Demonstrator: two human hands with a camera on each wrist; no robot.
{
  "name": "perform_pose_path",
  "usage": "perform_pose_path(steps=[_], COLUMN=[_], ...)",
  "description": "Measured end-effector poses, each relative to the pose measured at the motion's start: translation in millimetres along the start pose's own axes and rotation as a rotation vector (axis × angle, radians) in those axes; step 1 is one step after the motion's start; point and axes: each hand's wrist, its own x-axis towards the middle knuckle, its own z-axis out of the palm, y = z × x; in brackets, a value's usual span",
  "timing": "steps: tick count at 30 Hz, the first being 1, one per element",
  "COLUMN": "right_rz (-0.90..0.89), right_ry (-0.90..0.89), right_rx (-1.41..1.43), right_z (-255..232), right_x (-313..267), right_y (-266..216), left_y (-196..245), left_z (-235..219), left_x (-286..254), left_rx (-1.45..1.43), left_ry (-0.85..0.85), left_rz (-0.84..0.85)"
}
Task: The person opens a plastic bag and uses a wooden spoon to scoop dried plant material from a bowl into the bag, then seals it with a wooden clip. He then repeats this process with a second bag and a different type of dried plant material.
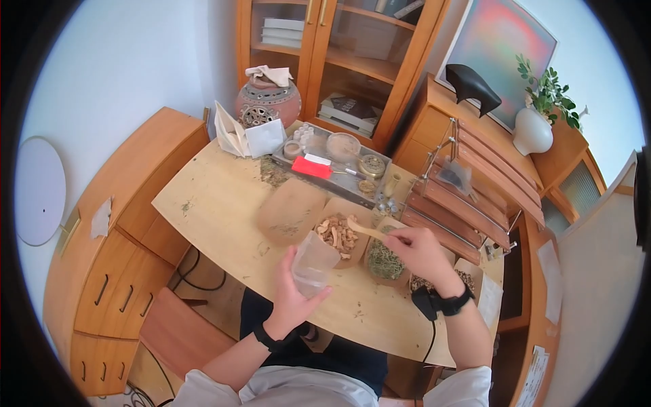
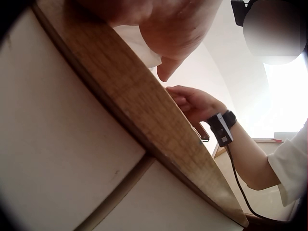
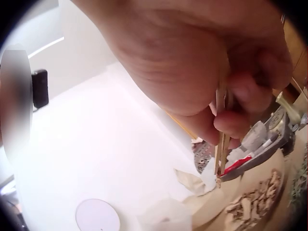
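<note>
My left hand [image 1: 296,298] holds a clear plastic bag [image 1: 316,263] upright, thumb on one side and fingers on the other. In my right hand [image 1: 415,252] I grip wooden tongs [image 1: 367,231]; in the right wrist view a small piece [image 3: 219,181] shows at their tips. The tips reach over a paper tray of tan dried chips [image 1: 337,237], just beyond the bag. Beneath my right hand lies a tray of green dried herb [image 1: 385,261]. In the left wrist view the table edge hides most of what my left hand [image 2: 168,29] holds.
A brown paper tray [image 1: 291,210] lies to the left. Behind stands a grey metal tray [image 1: 325,184] with jars and a red packet [image 1: 312,167]. A tiered wooden rack [image 1: 461,197] rises at right, near another tray of dried pieces [image 1: 464,279]. A patterned pot [image 1: 268,102] stands at the back.
</note>
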Motion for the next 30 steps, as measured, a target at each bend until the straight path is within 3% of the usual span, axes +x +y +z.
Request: perform_pose_path(steps=[5, 9, 12, 15, 18, 22, 26, 30], right_rz=[0.056, -0.116, -0.134, -0.076, 0.115, 0.066, 0.243, 0.226], right_ry=[-0.114, -0.131, -0.175, -0.151, -0.136, 0.005, -0.072, -0.081], right_rx=[0.182, -0.001, -0.083, 0.047, 0.081, -0.105, -0.241, -0.272], right_z=[-10.8, 8.6, 11.2, 2.2, -11.3, -1.8, 18.0, 30.2], right_x=[-25.7, -30.0, -32.8, -37.4, -27.0, 4.0, 31.8, 44.8], right_y=[-48.3, -53.9, -54.2, -57.3, -51.4, -2.9, 28.4, 31.0], left_y=[2.9, 2.5, 1.0, 2.0, 1.9, 3.1, 4.9, 4.6], left_z=[-0.9, -0.6, 1.7, 0.7, -1.4, -0.1, 0.1, -0.7], left_x=[0.4, 0.6, 0.8, 0.9, -0.1, -0.3, 0.9, 0.6], left_rx=[0.012, -0.042, -0.079, -0.084, -0.049, -0.104, -0.103, -0.07], left_ry=[-0.012, -0.025, 0.031, 0.033, -0.011, -0.011, -0.004, -0.003], left_rz=[-0.006, -0.013, -0.005, -0.02, -0.024, -0.028, -0.019, -0.024])
